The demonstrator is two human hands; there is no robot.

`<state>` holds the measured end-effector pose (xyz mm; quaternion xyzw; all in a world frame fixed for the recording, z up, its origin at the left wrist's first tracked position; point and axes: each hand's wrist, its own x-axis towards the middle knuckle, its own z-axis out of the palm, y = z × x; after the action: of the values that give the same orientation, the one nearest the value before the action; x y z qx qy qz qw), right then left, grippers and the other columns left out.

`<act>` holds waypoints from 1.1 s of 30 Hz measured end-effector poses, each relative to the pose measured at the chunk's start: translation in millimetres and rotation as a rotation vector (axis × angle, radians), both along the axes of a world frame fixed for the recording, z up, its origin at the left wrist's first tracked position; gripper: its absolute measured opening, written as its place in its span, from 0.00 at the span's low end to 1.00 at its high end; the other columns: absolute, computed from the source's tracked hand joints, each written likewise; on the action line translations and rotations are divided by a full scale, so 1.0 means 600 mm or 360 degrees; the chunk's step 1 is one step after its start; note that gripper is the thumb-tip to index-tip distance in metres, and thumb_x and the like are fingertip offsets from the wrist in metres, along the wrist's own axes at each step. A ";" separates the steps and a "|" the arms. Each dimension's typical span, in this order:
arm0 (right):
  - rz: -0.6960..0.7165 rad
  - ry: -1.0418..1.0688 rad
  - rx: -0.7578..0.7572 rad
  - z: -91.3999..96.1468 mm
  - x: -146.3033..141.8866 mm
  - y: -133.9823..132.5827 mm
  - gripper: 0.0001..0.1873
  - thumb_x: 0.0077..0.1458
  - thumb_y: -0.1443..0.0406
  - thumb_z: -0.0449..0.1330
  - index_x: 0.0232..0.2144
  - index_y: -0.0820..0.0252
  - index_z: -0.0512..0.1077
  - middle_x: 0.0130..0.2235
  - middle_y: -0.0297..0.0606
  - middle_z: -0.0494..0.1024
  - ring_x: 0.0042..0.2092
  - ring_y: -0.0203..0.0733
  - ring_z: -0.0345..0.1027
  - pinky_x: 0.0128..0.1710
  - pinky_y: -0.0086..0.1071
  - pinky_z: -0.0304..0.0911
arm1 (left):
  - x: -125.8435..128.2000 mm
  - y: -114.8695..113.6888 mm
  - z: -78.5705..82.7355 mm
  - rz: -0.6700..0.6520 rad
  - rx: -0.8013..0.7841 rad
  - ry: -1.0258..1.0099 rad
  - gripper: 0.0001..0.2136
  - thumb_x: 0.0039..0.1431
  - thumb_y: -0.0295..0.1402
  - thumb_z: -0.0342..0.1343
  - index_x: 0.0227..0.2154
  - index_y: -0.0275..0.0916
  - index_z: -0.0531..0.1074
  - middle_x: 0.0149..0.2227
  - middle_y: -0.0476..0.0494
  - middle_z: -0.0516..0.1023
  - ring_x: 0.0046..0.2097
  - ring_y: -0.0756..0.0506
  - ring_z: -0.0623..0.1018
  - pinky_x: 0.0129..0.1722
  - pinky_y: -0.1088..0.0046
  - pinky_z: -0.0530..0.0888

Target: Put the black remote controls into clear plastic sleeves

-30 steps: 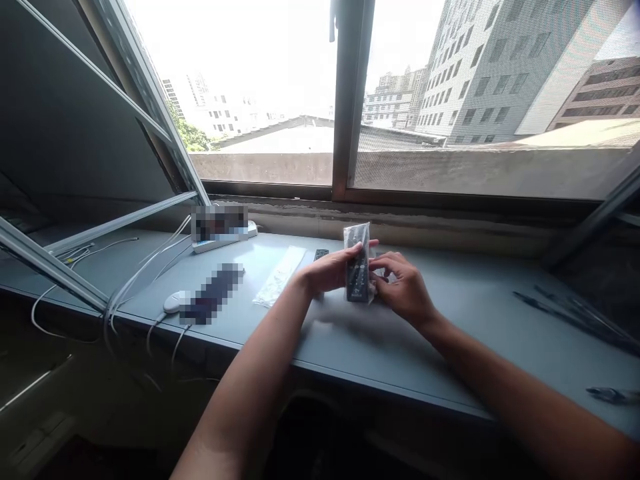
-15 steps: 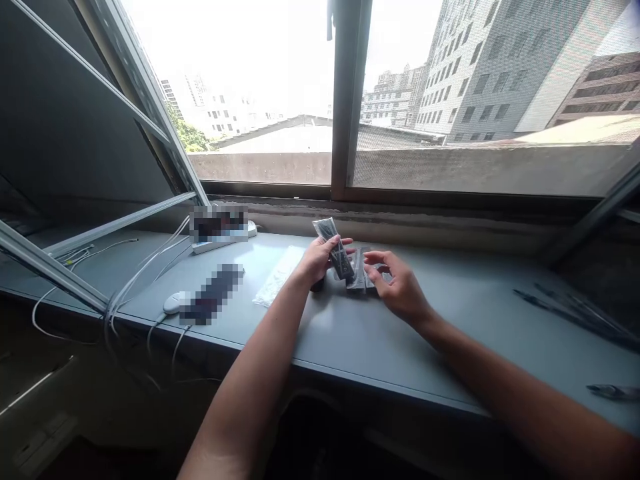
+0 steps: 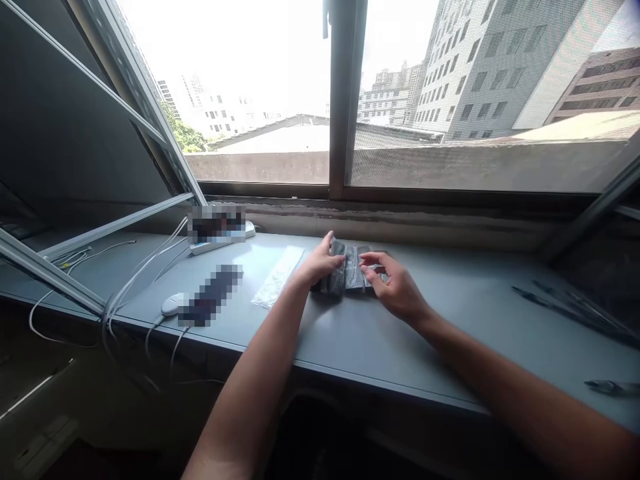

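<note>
My left hand (image 3: 321, 262) is at a dark, flat packet in clear plastic (image 3: 336, 278), its thumb across the upper part and its index finger at the far end. This packet lies low at the desk, against a similar plastic-wrapped packet (image 3: 354, 277) on its right. My right hand (image 3: 395, 283) is by the right edge of that second packet, thumb and index finger curved and a little apart. Part of another packet is hidden behind the right hand. What is inside the wrappers I cannot make out.
A clear plastic bag (image 3: 277, 277) lies left of my left forearm. Farther left are a blurred-out dark object (image 3: 213, 297), a round white cable piece (image 3: 173, 305) and a white power strip (image 3: 220, 243). Dark cables (image 3: 575, 310) lie right. A metal frame (image 3: 145, 100) leans left.
My left hand has lowered the dark packet from a raised tilt to lie beside the others. The right hand has stayed almost in place.
</note>
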<state>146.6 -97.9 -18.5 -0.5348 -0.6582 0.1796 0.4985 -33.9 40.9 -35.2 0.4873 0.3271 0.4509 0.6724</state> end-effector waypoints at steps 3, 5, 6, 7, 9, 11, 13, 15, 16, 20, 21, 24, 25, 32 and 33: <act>0.0006 -0.0003 -0.0017 0.001 0.000 -0.001 0.17 0.70 0.54 0.62 0.54 0.54 0.79 0.53 0.46 0.85 0.45 0.53 0.79 0.37 0.42 0.74 | 0.001 0.013 -0.002 0.0121 0.0401 0.0557 0.38 0.59 0.30 0.70 0.72 0.41 0.68 0.76 0.28 0.66 0.75 0.32 0.68 0.72 0.56 0.67; 0.0002 -0.0012 -0.0013 0.001 0.000 -0.001 0.17 0.70 0.54 0.62 0.54 0.55 0.79 0.54 0.46 0.84 0.45 0.52 0.79 0.37 0.42 0.74 | 0.001 0.020 0.002 0.0168 0.0562 0.0735 0.29 0.67 0.33 0.63 0.69 0.39 0.71 0.74 0.30 0.69 0.74 0.33 0.70 0.73 0.56 0.66; -0.0001 -0.0022 -0.0004 0.001 0.000 -0.001 0.16 0.70 0.54 0.62 0.53 0.55 0.79 0.54 0.46 0.84 0.44 0.52 0.79 0.37 0.42 0.74 | 0.001 0.021 0.005 0.0205 0.0627 0.0784 0.25 0.70 0.34 0.59 0.68 0.38 0.73 0.72 0.31 0.72 0.72 0.34 0.72 0.72 0.56 0.67; -0.0004 -0.0034 0.0008 0.001 0.001 0.000 0.16 0.69 0.54 0.62 0.52 0.55 0.80 0.54 0.46 0.84 0.44 0.52 0.79 0.37 0.42 0.75 | 0.000 0.022 0.009 0.0254 0.0686 0.0825 0.22 0.72 0.33 0.55 0.66 0.38 0.75 0.69 0.32 0.75 0.71 0.35 0.74 0.72 0.56 0.67; -0.0009 -0.0059 0.0024 0.000 0.002 0.000 0.15 0.69 0.54 0.62 0.51 0.55 0.80 0.53 0.46 0.83 0.43 0.51 0.79 0.37 0.42 0.75 | -0.003 0.021 0.014 0.0356 0.0795 0.0920 0.20 0.73 0.30 0.49 0.62 0.38 0.78 0.65 0.34 0.79 0.67 0.37 0.76 0.71 0.57 0.69; -0.0012 -0.0084 0.0020 -0.001 0.002 0.001 0.15 0.69 0.54 0.62 0.50 0.55 0.81 0.52 0.46 0.83 0.43 0.51 0.79 0.37 0.42 0.74 | -0.007 0.018 0.018 0.0435 0.0903 0.1053 0.22 0.72 0.27 0.46 0.60 0.37 0.79 0.63 0.35 0.81 0.65 0.38 0.78 0.69 0.59 0.70; -0.0010 -0.0103 0.0010 -0.003 0.003 0.002 0.14 0.69 0.55 0.62 0.50 0.55 0.81 0.52 0.46 0.83 0.43 0.50 0.79 0.36 0.41 0.74 | -0.010 0.013 0.019 0.0495 0.1001 0.1236 0.23 0.70 0.24 0.45 0.58 0.37 0.80 0.61 0.34 0.81 0.64 0.38 0.78 0.69 0.60 0.71; -0.0006 -0.0120 0.0007 -0.004 0.003 0.003 0.14 0.69 0.55 0.62 0.49 0.55 0.81 0.51 0.46 0.83 0.43 0.51 0.79 0.37 0.41 0.74 | -0.012 0.007 0.018 0.0541 0.1077 0.1463 0.23 0.69 0.22 0.45 0.58 0.37 0.80 0.61 0.33 0.80 0.64 0.38 0.77 0.68 0.60 0.70; -0.0004 -0.0125 0.0008 -0.004 0.003 0.003 0.14 0.69 0.55 0.62 0.49 0.55 0.81 0.51 0.46 0.83 0.43 0.51 0.79 0.37 0.41 0.74 | -0.012 0.003 0.017 0.0559 0.1103 0.1589 0.23 0.69 0.22 0.46 0.58 0.37 0.80 0.62 0.33 0.79 0.65 0.37 0.76 0.68 0.59 0.70; 0.0005 -0.0141 0.0009 -0.004 0.002 0.003 0.13 0.69 0.56 0.63 0.48 0.55 0.81 0.50 0.45 0.83 0.43 0.51 0.79 0.39 0.42 0.75 | -0.014 -0.009 0.015 0.0589 0.1092 0.2041 0.18 0.75 0.31 0.47 0.57 0.39 0.80 0.64 0.30 0.77 0.67 0.31 0.72 0.68 0.50 0.67; 0.0008 -0.0143 0.0014 -0.004 0.002 0.003 0.13 0.69 0.56 0.63 0.48 0.55 0.82 0.50 0.45 0.83 0.43 0.50 0.79 0.40 0.42 0.75 | -0.016 -0.011 0.016 0.0607 0.1075 0.2104 0.19 0.77 0.34 0.46 0.57 0.40 0.80 0.64 0.30 0.76 0.67 0.31 0.72 0.69 0.48 0.66; 0.0013 -0.0133 0.0029 -0.004 0.003 0.003 0.13 0.69 0.57 0.63 0.48 0.55 0.82 0.50 0.45 0.82 0.44 0.50 0.79 0.41 0.42 0.75 | -0.027 -0.010 0.020 0.0744 0.1031 0.2246 0.22 0.80 0.40 0.42 0.57 0.40 0.81 0.66 0.28 0.75 0.71 0.29 0.68 0.71 0.44 0.61; 0.0016 -0.0131 0.0029 -0.004 0.003 0.003 0.13 0.69 0.57 0.63 0.48 0.55 0.82 0.50 0.45 0.82 0.44 0.50 0.79 0.41 0.41 0.75 | -0.032 -0.008 0.021 0.0782 0.0993 0.2306 0.25 0.80 0.43 0.40 0.57 0.39 0.81 0.67 0.26 0.74 0.72 0.27 0.65 0.71 0.42 0.60; 0.0010 -0.0131 -0.0060 -0.006 0.005 0.003 0.14 0.70 0.55 0.63 0.49 0.54 0.81 0.52 0.45 0.81 0.42 0.49 0.78 0.35 0.40 0.72 | -0.042 0.004 0.022 0.0539 0.0565 0.2542 0.45 0.75 0.61 0.31 0.59 0.25 0.81 0.63 0.13 0.75 0.65 0.21 0.72 0.63 0.44 0.68; 0.0013 -0.0129 -0.0069 -0.006 0.005 0.002 0.14 0.70 0.55 0.62 0.50 0.54 0.81 0.53 0.45 0.81 0.42 0.49 0.78 0.35 0.40 0.73 | -0.042 0.004 0.022 0.0522 0.0579 0.2543 0.45 0.75 0.61 0.31 0.59 0.26 0.81 0.63 0.13 0.76 0.65 0.22 0.73 0.63 0.46 0.68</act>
<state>149.8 -96.5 -22.4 -0.5495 -0.6760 0.1742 0.4590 -58.9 43.4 -21.8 0.7076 0.6943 0.1076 0.0749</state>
